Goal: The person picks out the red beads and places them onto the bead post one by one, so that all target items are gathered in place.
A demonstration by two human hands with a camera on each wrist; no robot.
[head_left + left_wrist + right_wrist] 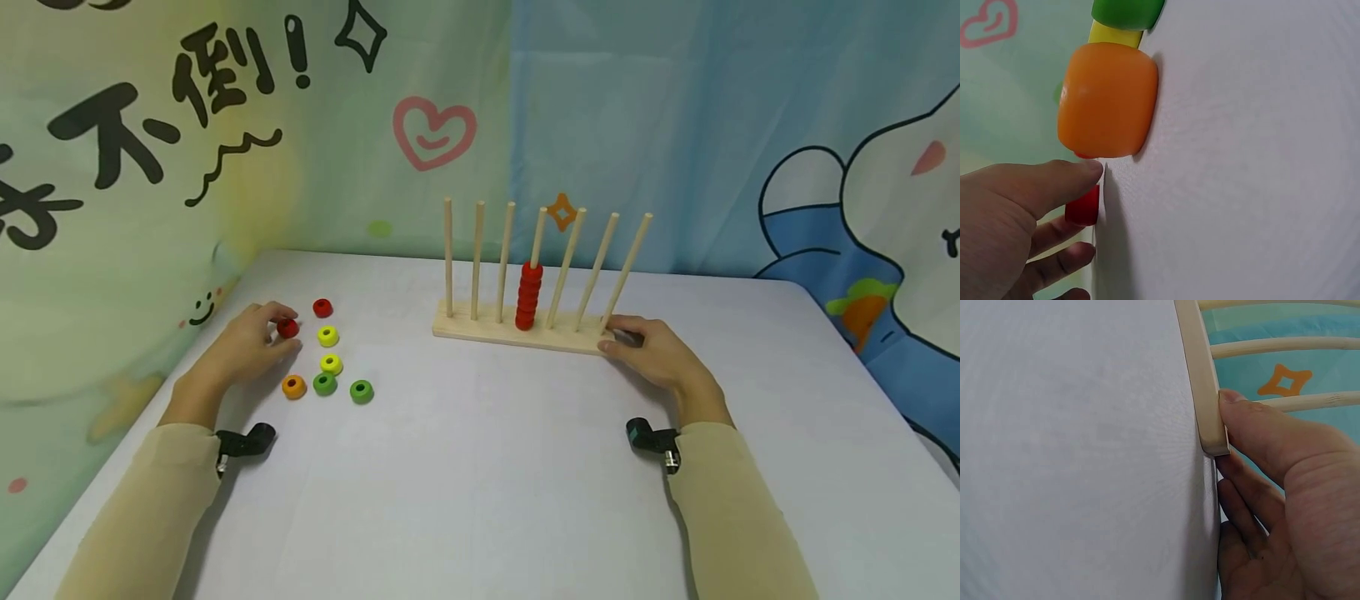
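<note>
Thumb and fingers of my left hand [251, 342] close round a red bead [287, 328] at the left of the table. In the left wrist view the thumb partly covers that red bead [1083, 208]. My right hand [656, 354] grips the right end of a wooden peg rack [487, 331], thumb against the base [1200, 381] and fingers at its end. Several upright pegs stand on the rack, and the middle one carries a stack of red beads [528, 297]. The other pegs are bare.
Right of my left hand lie another red bead [322, 308], two yellow beads [327, 336], two green beads [362, 392] and an orange bead [294, 387]. They rest on a white table [480, 475]. A printed curtain [637, 108] hangs behind the table.
</note>
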